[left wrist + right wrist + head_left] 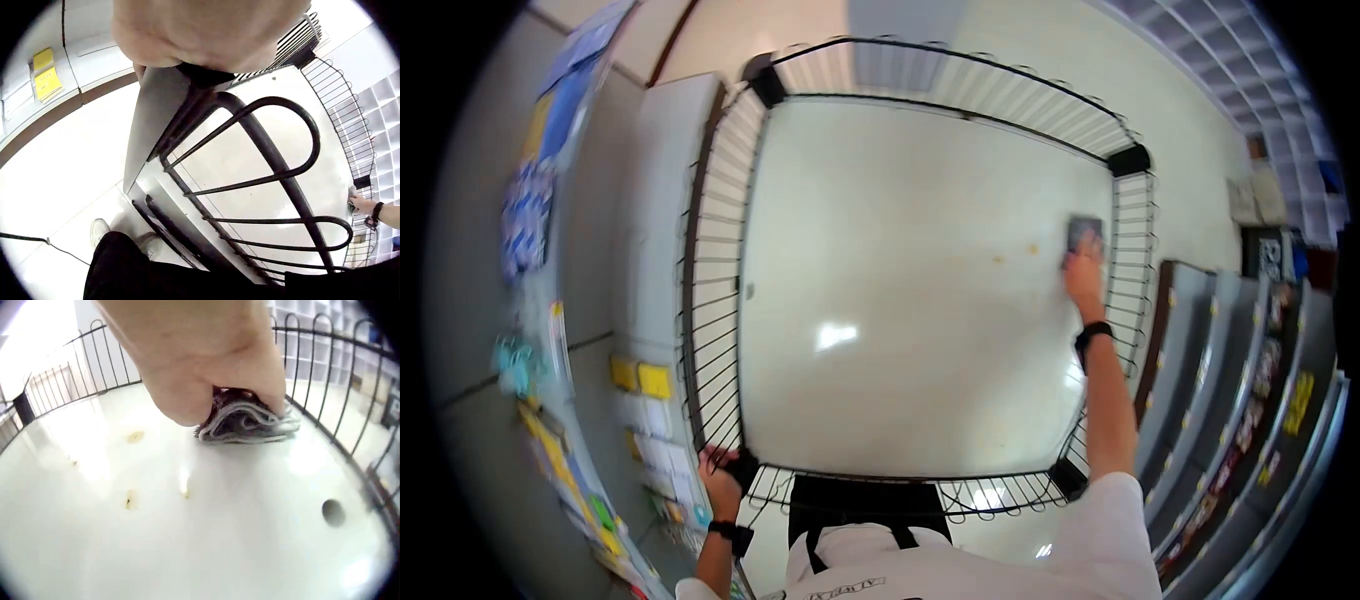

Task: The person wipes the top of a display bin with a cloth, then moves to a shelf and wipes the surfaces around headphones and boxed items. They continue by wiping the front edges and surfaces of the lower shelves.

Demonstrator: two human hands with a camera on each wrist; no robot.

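Observation:
My right hand (1084,275) holds a folded dark cloth (247,425) with pale grey edges. The cloth lies flat against the white tabletop (900,380), close to the right-hand wire rail. Thumb and palm bend over it in the right wrist view, while the fingertips are hidden behind. Several small yellowish-brown stains (135,437) mark the surface to the left of the cloth. At the near left corner, my left hand (720,484) grips the top of the corner post (164,103); most of its fingers are out of sight in the left wrist view.
A black wire rail (718,330) runs round the tabletop. Grey shelves with yellow packets (655,380) stand at left. Tiered shelves (1200,370) line the right side. A round hole (334,513) pierces the tabletop near the rail. A dark cord (25,237) hangs by the feet.

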